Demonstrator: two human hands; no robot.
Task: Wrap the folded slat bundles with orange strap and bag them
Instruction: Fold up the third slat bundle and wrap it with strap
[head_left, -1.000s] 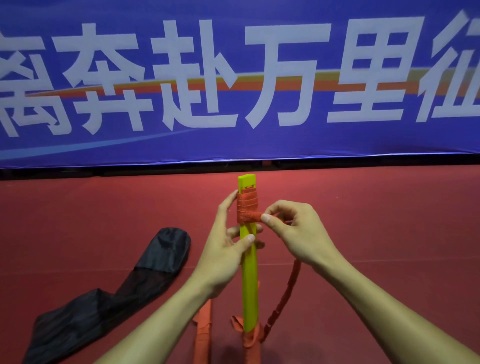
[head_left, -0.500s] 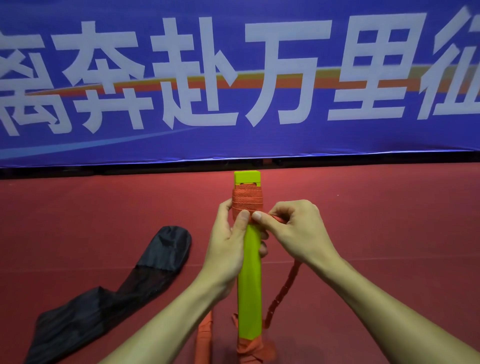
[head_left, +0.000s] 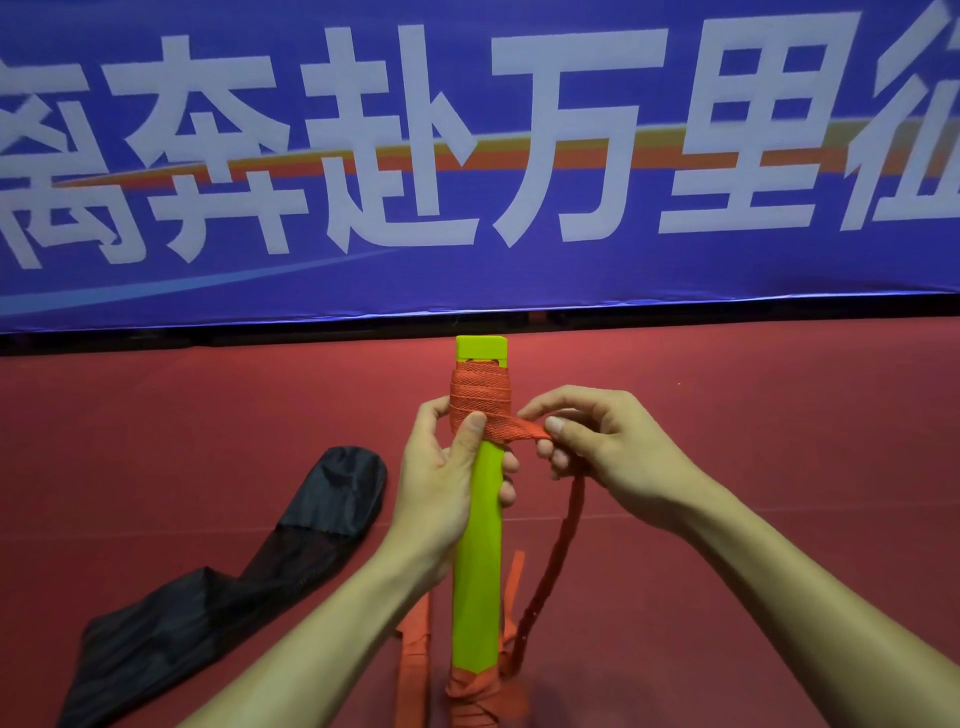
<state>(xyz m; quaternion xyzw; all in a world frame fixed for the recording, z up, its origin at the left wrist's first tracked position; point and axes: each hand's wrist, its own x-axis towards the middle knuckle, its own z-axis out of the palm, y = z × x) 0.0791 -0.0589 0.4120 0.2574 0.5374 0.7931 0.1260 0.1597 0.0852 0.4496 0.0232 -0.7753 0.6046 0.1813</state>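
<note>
Strap (head_left: 519, 430) now stretches rightward from bundle (head_left: 478, 545), pulled by right hand (head_left: 618, 447).

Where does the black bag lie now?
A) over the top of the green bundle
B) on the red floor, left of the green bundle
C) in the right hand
B: the black bag lies flat on the red floor, left of the upright green bundle.

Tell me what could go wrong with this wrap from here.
The left hand pins the wound orange strap with its thumb; if it slips, the turns on the slat bundle may loosen.
The right hand pinches the strap's free run; a lost pinch could drop the tension.
The loose tail hanging below it might snag or twist.
</note>
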